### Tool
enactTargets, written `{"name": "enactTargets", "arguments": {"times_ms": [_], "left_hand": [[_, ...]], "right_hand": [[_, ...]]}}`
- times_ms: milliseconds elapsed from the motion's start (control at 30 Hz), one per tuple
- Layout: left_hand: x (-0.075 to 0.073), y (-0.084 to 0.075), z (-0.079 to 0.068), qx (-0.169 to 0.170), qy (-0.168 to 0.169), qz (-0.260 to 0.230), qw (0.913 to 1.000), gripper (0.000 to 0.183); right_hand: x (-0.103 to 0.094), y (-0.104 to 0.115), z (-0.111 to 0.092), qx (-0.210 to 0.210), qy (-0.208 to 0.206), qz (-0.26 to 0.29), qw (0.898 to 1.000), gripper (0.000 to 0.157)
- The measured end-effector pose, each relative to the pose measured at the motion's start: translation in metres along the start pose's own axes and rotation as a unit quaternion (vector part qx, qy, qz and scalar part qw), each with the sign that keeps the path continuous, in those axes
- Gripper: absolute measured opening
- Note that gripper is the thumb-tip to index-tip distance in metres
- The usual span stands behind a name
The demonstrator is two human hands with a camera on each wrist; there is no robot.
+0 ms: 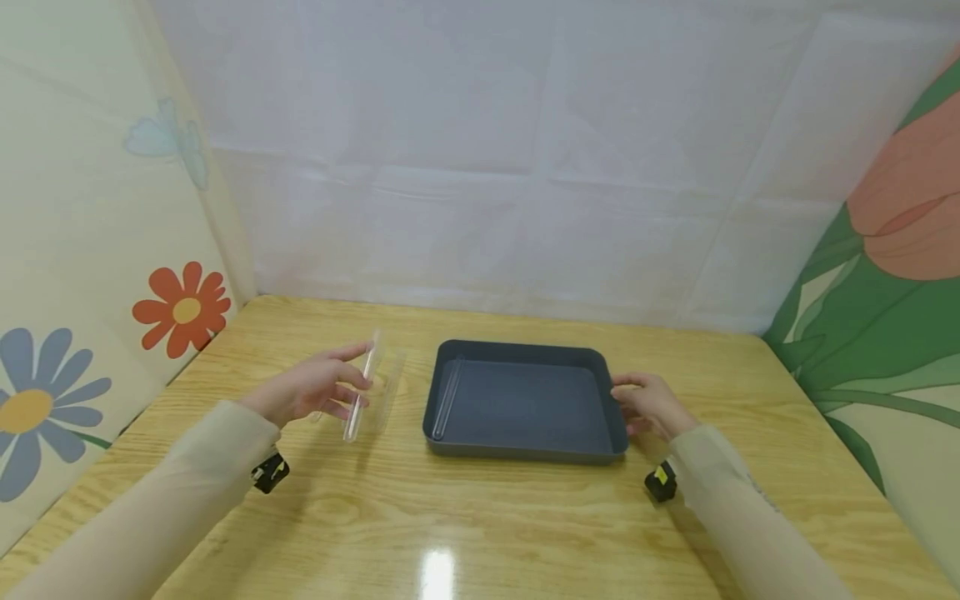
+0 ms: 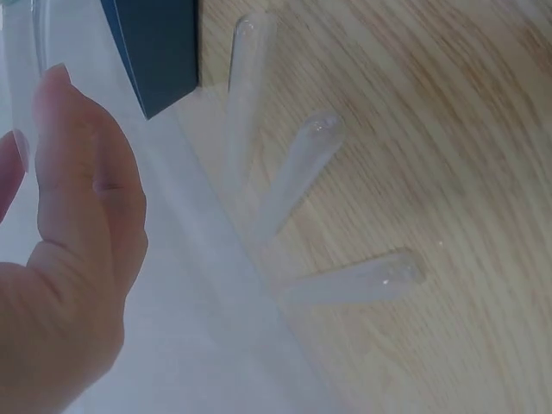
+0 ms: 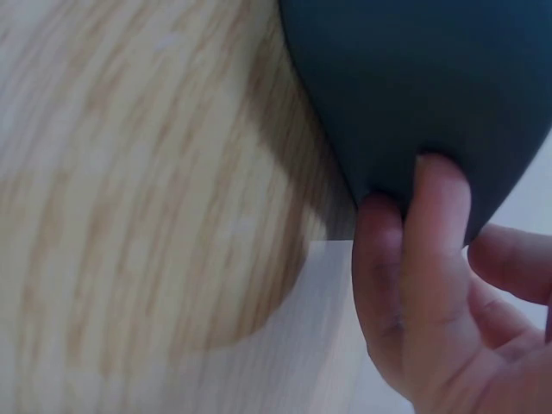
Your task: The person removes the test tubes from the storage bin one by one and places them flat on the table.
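My left hand (image 1: 318, 387) holds a clear test tube (image 1: 362, 396) raised over the table, left of a dark grey tray (image 1: 525, 456). In the left wrist view, part of that tube shows at the top left corner, beside the fingertips (image 2: 56, 82). Below the hand, several more clear tubes lie on the wood, among them one tube (image 2: 362, 278) angled away from the others. Another tube (image 1: 448, 400) rests inside the tray along its left wall. My right hand (image 1: 651, 404) touches the tray's right end, its fingers (image 3: 438, 207) against the outer wall and one fingertip at the rim.
The wooden table (image 1: 480, 525) ends at a white cloth backdrop (image 1: 480, 233). Flower-printed panels stand at the left and right sides. A black wrist camera (image 1: 270, 472) hangs under the left sleeve, and another camera (image 1: 661, 482) under the right.
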State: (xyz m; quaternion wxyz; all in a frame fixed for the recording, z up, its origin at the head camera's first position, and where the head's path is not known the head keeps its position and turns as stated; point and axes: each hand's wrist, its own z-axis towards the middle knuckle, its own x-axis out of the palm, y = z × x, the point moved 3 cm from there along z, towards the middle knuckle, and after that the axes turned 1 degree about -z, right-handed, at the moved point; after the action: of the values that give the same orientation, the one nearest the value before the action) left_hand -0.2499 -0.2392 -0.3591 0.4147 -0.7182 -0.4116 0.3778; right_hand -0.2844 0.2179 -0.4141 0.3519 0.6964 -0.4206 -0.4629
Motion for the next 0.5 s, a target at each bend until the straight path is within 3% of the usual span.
{"name": "enactTargets", "arguments": {"times_ms": [500], "left_hand": [[-0.012, 0.004, -0.002, -0.012, 0.002, 0.005, 0.9999, 0.085]], "right_hand": [[0.001, -0.001, 0.000, 0.004, -0.002, 0.011, 1.000, 0.045]]}}
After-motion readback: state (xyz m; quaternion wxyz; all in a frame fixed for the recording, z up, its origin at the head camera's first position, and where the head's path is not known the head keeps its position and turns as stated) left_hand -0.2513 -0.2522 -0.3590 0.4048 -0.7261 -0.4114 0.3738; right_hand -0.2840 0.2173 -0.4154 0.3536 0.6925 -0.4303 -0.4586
